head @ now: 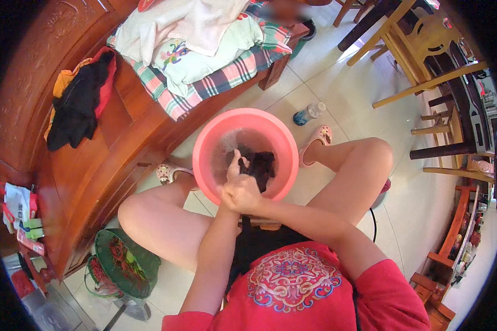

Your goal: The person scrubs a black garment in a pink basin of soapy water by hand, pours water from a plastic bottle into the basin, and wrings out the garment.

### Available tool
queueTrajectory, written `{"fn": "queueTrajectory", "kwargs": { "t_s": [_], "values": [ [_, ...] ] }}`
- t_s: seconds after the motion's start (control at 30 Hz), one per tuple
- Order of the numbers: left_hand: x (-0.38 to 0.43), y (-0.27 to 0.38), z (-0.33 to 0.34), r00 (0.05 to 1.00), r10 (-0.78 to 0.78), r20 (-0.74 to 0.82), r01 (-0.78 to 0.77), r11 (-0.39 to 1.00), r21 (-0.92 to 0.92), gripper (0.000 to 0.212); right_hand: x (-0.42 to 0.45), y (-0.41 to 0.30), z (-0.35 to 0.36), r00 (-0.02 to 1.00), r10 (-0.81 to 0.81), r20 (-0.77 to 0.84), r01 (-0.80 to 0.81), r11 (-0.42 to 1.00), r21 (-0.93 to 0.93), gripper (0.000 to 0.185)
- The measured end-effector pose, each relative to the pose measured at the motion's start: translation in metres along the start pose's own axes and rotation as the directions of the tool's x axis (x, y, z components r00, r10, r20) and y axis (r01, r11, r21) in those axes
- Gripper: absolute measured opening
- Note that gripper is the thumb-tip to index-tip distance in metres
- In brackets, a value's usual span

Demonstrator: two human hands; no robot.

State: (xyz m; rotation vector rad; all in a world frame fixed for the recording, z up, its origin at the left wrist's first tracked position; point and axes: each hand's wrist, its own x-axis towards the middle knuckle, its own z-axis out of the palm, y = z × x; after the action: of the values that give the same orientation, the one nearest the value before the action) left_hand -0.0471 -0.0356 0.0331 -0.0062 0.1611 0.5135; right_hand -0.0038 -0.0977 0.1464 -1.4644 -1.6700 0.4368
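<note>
A pink plastic bucket [288, 136] stands on the floor between the wearer's feet. Dark wet cloth [265, 165] lies inside it. My left hand [234, 162] reaches over the near left part of the bucket, fingers apart, beside the cloth; no firm hold on the cloth shows. Crossing over from the right, my right hand [241, 193] is closed around my left wrist at the bucket's near rim. Its palm side is hidden.
A carved wooden bench [149, 132] on the left bears dark, orange and red clothes [76, 103], a plaid pad [178, 101] and a pillow [211, 56]. A bottle [309, 113] stands beyond the bucket. A green basket [147, 269] sits lower left; wooden chairs [410, 53] stand right.
</note>
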Motion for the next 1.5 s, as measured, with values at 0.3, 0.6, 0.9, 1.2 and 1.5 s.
{"fn": "queueTrajectory", "kwargs": {
  "t_s": [0.3, 0.6, 0.9, 1.2, 1.5],
  "values": [
    [-0.009, -0.006, 0.095, 0.882, -0.003, -0.472, 0.120, 0.968, 0.219, 0.063, 0.023, 0.113, -0.055, 0.694, 0.719, -0.026, -0.693, 0.678, 0.243, 0.029],
    [-0.018, 0.010, 0.089, 0.868, 0.365, -0.336, 0.082, 0.562, 0.823, 0.029, 0.024, 0.112, -0.096, 0.722, 0.593, 0.357, -0.687, 0.674, 0.270, 0.047],
    [-0.004, 0.006, 0.070, 0.614, 0.458, -0.643, -0.043, 0.833, 0.552, 0.030, 0.008, 0.088, -0.076, 0.840, 0.490, 0.234, -0.514, 0.580, 0.631, 0.018],
    [-0.006, -0.043, 0.047, 0.829, 0.347, -0.438, -0.141, 0.888, 0.437, 0.036, 0.011, 0.061, -0.005, 0.925, 0.375, -0.056, -0.375, 0.883, -0.281, 0.035],
    [0.001, -0.026, -0.005, 0.955, 0.206, 0.213, -0.195, 0.978, -0.072, 0.032, 0.002, 0.029, 0.004, 0.991, -0.132, -0.015, 0.127, 0.972, -0.196, 0.023]
  ]
}}
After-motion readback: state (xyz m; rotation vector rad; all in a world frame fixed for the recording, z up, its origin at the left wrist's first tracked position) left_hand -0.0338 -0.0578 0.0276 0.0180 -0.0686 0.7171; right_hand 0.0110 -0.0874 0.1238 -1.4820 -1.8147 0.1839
